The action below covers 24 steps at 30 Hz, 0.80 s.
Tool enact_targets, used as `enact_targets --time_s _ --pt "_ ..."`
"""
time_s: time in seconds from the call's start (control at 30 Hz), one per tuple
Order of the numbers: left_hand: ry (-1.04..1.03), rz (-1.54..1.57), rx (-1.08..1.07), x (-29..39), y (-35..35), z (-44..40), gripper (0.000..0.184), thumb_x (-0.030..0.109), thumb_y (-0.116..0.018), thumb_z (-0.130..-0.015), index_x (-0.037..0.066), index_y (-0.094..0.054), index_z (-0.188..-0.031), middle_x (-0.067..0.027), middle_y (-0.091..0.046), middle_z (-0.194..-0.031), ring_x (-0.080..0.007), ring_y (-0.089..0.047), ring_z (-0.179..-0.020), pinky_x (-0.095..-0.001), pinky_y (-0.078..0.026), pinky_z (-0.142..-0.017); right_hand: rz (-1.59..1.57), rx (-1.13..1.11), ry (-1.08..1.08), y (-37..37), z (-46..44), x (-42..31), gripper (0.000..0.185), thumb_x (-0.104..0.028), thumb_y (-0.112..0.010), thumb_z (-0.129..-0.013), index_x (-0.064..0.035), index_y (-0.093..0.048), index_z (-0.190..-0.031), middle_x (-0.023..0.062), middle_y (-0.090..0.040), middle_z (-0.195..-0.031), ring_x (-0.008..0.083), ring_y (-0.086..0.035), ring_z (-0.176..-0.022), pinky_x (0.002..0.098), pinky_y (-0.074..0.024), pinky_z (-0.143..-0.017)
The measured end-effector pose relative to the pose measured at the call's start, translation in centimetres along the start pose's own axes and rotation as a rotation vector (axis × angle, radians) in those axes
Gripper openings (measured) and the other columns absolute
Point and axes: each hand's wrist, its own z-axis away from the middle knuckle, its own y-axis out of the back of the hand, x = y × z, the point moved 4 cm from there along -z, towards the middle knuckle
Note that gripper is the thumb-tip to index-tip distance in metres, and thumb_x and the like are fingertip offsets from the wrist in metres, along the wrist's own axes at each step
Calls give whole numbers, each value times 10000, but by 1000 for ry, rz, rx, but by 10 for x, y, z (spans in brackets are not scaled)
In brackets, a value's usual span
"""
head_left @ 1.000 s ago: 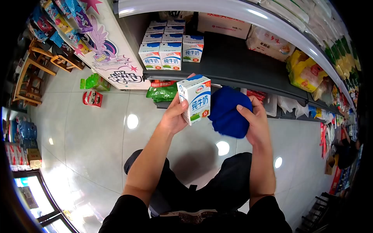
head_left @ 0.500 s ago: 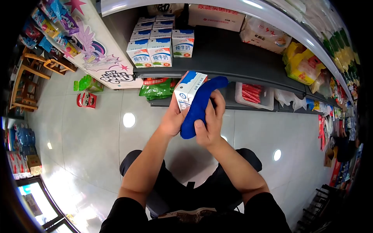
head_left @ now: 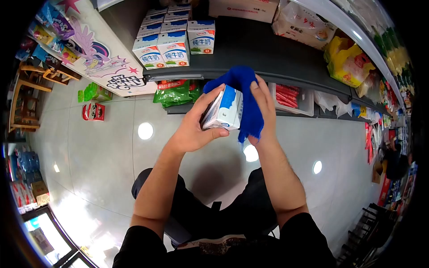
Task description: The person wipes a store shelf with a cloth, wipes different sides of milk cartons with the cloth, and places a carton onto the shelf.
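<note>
Two grips are showing: one left grip (head_left: pixel 194 127) and one right grip (head_left: pixel 266 107). Ten pure-milk cartons are appearing in all, with one held milk carton (head_left: pixel 230 105) and nine shelved milk cartons (head_left: pixel 174 50), the nine forming two columns of four plus one single. One blue cloth (head_left: pixel 254 105) is showing. One cardboard box (head_left: pixel 243 11), one plastic-wrapped package (head_left: pixel 299 27) and one yellow plastic bag (head_left: pixel 351 64) are sitting on one shelf deck (head_left: pixel 250 49). One bin (head_left: pixel 309 100) is holding red packets (head_left: pixel 286 95), overlapping too closely for counting. One red box (head_left: pixel 94 111) is standing on the floor (head_left: pixel 107 152). Three round light reflections (head_left: pixel 145 131) are shining there.
</note>
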Motion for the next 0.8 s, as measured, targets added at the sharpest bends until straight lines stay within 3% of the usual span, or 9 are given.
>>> enact_targets --time_s 0.03,0.13,0.23,0.27,0.4,0.47,0.57,0.63,0.8 --pt "7 -28 -16 0 0 -2 941 159 -860 -694 101 -358 -1487 -126 -433 -1424 -241 -441 -1297 -346 -336 -1093 -38 90 -18 5 0 -1 428 -273 -555 -985 -42 -501 -1341 69 -580 -1202 120 -540 -1095 267 -425 -963" --pt "-7 -12 13 -5 2 -4 945 159 -865 -688 111 -363 -1488 -118 -452 -1382 -241 -452 -1275 -349 -339 -1090 97 -52 45 11 3 -17 438 -258 -577 -975 -41 -500 -1347 71 -578 -1218 140 -546 -1104 278 -425 -971" --pt "21 30 34 -3 1 -5 938 106 -867 -677 70 -347 -1457 -124 -457 -1356 -243 -454 -1269 -357 -347 -1088 551 -267 281 -1 9 -8 436 -206 -609 -952 -13 -496 -1328 77 -578 -1216 137 -542 -1094 275 -450 -931" --pt "43 35 38 -6 1 -4 928 97 -867 -675 60 -346 -1443 -129 -457 -1354 -243 -455 -1268 -358 -350 -1087 417 -211 170 -2 10 -5 415 -203 -622 -939 -6 -518 -1290 87 -592 -1166 127 -557 -1044 269 -473 -885" --pt "111 -23 -53 -6 -3 -1 912 133 -890 -664 40 -351 -1394 -146 -461 -1336 -236 -469 -1247 -357 -372 -1064 399 -214 55 10 -1 -10 372 -206 -641 -923 2 -563 -1221 88 -623 -1044 124 -591 -915 262 -499 -806" --pt "143 -28 -83 -7 -4 1 928 181 -903 -657 45 -367 -1402 -141 -471 -1329 -232 -477 -1236 -354 -383 -1047 412 -209 -18 15 -5 -9 384 -217 -647 -919 -1 -565 -1225 88 -627 -1043 127 -595 -912 263 -501 -804" --pt "172 -65 -117 -9 -2 2 960 282 -886 -683 4 -342 -1423 -160 -467 -1373 -251 -443 -1293 -364 -311 -1106 352 -158 -120 20 -9 -7 401 -244 -658 -913 -16 -573 -1232 90 -629 -1060 136 -597 -929 268 -498 -813" --pt "177 22 -113 -12 0 1 906 271 -886 -686 29 -399 -1411 -131 -486 -1333 -234 -479 -1241 -351 -364 -1059 283 -131 -170 24 -10 -2 405 -254 -662 -913 -22 -577 -1233 89 -629 -1069 140 -596 -942 271 -495 -825" --pt "232 112 -127 -7 2 3 877 319 -874 -701 46 -431 -1407 -107 -527 -1281 -224 -523 -1192 -353 -395 -1033 368 -228 -47 19 -1 -5 439 -288 -685 -904 -21 -577 -1235 88 -630 -1083 154 -600 -963 279 -487 -856"
